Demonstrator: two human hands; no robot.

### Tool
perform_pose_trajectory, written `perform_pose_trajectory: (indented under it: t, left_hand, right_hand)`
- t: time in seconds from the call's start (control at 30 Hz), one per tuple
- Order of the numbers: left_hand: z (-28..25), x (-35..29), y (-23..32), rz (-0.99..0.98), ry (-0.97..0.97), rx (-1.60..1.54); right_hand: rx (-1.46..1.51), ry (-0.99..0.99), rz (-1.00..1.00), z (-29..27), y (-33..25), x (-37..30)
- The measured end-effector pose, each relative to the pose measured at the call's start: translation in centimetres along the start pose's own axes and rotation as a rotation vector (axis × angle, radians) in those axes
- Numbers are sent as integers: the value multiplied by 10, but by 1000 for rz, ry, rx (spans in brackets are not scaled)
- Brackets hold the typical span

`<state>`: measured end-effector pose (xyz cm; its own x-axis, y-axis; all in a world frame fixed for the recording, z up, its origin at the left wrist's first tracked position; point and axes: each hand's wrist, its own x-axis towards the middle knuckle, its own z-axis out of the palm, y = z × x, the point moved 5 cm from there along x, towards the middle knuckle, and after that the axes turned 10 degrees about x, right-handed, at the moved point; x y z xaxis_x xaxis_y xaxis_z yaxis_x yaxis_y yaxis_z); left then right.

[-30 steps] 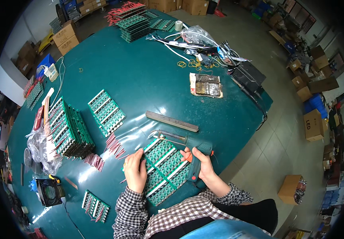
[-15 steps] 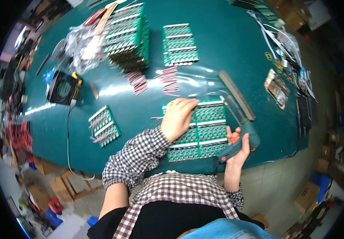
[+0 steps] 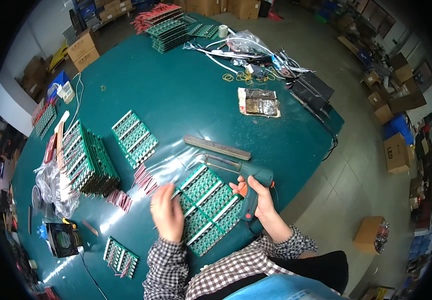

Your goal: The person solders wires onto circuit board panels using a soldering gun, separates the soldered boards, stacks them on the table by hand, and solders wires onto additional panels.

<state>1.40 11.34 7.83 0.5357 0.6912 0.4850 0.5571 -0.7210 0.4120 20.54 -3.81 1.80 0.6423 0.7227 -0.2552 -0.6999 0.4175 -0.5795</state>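
My right hand is wrapped round the dark green handle of a soldering gun, a finger at its orange trigger. The gun's thin metal tip reaches left, beside the upper corner of a green circuit board panel with white stripes and rows of small parts. At the panel's left edge is my left hand; its fingers are blurred, and whether they hold anything is unclear. Just beyond that hand lie short red-and-white wires. A long brownish bar rests beyond the gun.
Left of the wires stands a tall stack of boards, with another panel farther off. A small fan and a smaller board sit at the near left. Cables and a flat packet occupy the far right.
The view has swung right, so the table appears rotated. My left hand has shifted from on top of the panel to its left edge. The soldering gun stays in my right hand.
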Motion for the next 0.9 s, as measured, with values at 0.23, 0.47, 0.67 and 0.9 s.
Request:
perform_pose_trajectory:
  t: [0.23, 0.47, 0.67, 0.9]
  left_hand:
    - [-19, 4, -85, -253, -270, 23]
    - [-9, 5, -96, -233, -93, -79]
    - [-8, 8, -97, -152, -169, 32]
    - [-4, 9, -97, -155, -111, 44]
  right_hand:
    - [66, -42, 16, -8, -6, 5]
    - [38, -39, -8, -9, -6, 2]
    - [56, -61, -8, -11, -3, 4]
    - [59, -68, -47, -13, -4, 5]
